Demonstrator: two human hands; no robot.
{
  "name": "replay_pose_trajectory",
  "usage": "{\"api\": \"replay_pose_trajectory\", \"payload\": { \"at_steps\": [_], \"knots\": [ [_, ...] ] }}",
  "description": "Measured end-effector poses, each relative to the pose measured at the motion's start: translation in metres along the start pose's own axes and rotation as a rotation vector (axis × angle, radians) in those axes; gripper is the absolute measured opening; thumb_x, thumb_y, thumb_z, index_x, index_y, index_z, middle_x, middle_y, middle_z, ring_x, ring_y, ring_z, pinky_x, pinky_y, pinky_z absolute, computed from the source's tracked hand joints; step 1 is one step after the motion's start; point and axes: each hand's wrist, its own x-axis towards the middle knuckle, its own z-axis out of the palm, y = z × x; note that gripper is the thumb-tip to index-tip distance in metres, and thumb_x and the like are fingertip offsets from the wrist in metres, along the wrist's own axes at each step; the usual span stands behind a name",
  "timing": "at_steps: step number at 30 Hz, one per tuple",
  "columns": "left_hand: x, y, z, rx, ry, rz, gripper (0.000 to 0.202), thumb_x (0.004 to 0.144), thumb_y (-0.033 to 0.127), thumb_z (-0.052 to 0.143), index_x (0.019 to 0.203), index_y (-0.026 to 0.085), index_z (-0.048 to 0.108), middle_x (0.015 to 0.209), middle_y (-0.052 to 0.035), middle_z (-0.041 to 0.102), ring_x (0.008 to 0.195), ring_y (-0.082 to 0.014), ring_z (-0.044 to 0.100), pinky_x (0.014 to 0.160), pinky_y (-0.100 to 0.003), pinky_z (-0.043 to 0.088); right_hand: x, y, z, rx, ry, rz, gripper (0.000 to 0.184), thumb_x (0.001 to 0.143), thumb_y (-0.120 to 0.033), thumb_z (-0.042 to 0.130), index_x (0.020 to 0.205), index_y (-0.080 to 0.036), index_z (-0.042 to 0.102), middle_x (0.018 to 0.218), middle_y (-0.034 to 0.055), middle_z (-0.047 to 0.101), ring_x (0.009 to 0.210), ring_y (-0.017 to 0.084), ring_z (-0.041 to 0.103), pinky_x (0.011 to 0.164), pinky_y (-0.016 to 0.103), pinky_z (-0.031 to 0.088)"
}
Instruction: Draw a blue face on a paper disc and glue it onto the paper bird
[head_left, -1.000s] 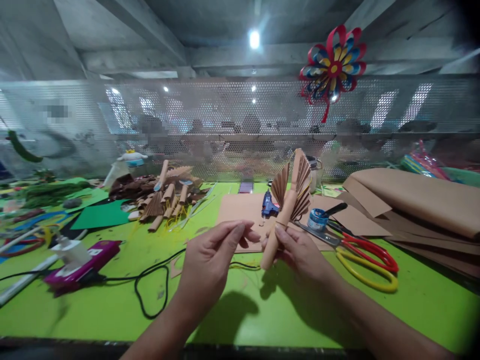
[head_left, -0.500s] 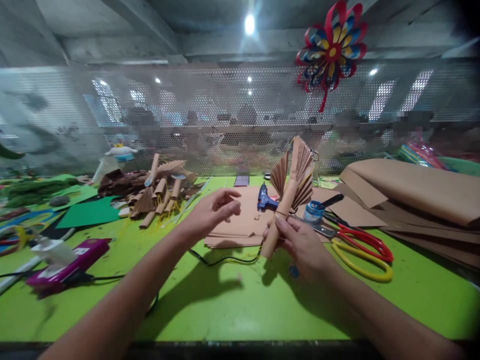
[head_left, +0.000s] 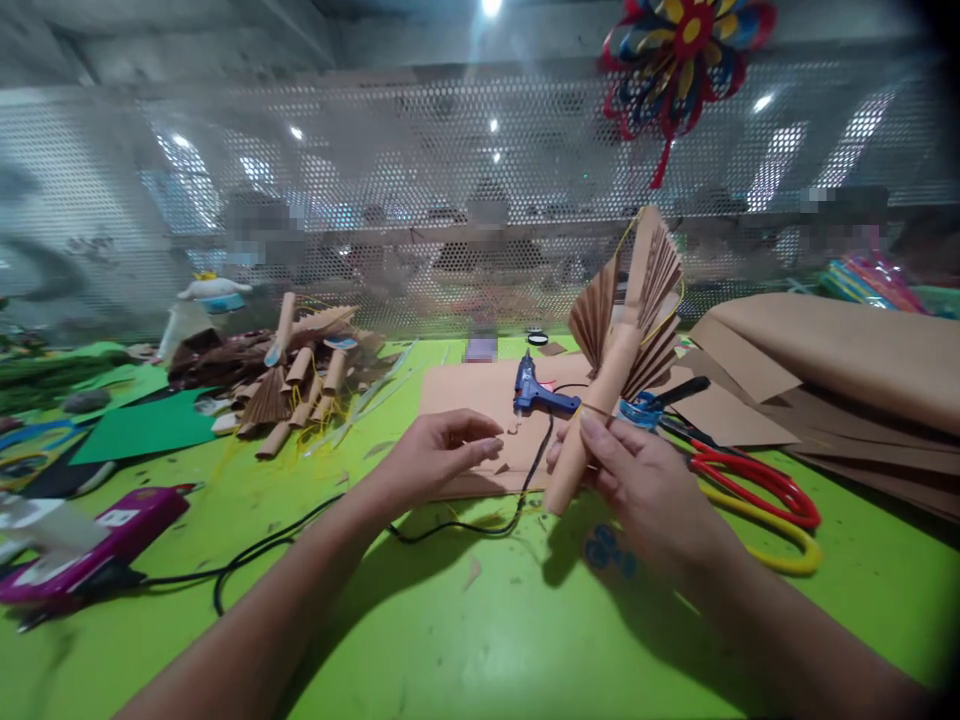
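Note:
My right hand [head_left: 637,470] is closed around the rolled handle of a brown paper fan [head_left: 615,345], held tilted above the table with its pleated leaves spread at the upper end. A yellow string runs along the leaves. My left hand [head_left: 446,450] hovers left of the fan, fingers bent and apart, holding nothing. Between the hands and farther back, a blue glue gun [head_left: 540,393] rests on a stack of brown paper sheets [head_left: 465,385]. A blue-labelled jar [head_left: 639,408] is partly hidden behind my right hand.
Large scissors with red and yellow handles [head_left: 757,490] lie at right, beside brown paper sheets [head_left: 840,350]. Several finished paper pieces [head_left: 300,390] are heaped at left. A purple power strip [head_left: 127,535] feeds a black cord [head_left: 450,525] across the green table [head_left: 465,640].
The fan and my right hand have shifted a little right, with the fan's leaves higher in view. My left hand has moved lower and closer to the fan. The camera view has tilted down.

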Motion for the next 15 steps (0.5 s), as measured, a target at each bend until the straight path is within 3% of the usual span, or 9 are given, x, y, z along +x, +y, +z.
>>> {"api": "replay_pose_trajectory", "payload": {
  "at_steps": [7, 15],
  "knots": [
    [-0.010, 0.002, -0.001, -0.145, 0.008, -0.035, 0.039, 0.081, 0.054, 0.082, 0.097, 0.019, 0.078, 0.086, -0.0069, 0.080, 0.082, -0.0217, 0.074, 0.081, -0.035, 0.058, -0.003, 0.004, 0.001, -0.003, 0.000, -0.032, 0.047, 0.078, -0.063, 0.085, 0.090, -0.019, 0.075, 0.082, 0.0073, 0.076, 0.079, 0.023, 0.072, 0.076, 0.037, 0.062],
    [-0.013, 0.000, 0.000, -0.209, 0.014, -0.044, 0.037, 0.081, 0.053, 0.083, 0.095, 0.019, 0.079, 0.084, -0.0058, 0.080, 0.083, -0.0223, 0.074, 0.079, -0.034, 0.058, -0.004, 0.011, 0.003, 0.014, -0.015, 0.002, 0.047, 0.077, -0.063, 0.086, 0.089, -0.019, 0.075, 0.079, 0.0065, 0.076, 0.078, 0.023, 0.072, 0.074, 0.036, 0.062]
  ]
}}
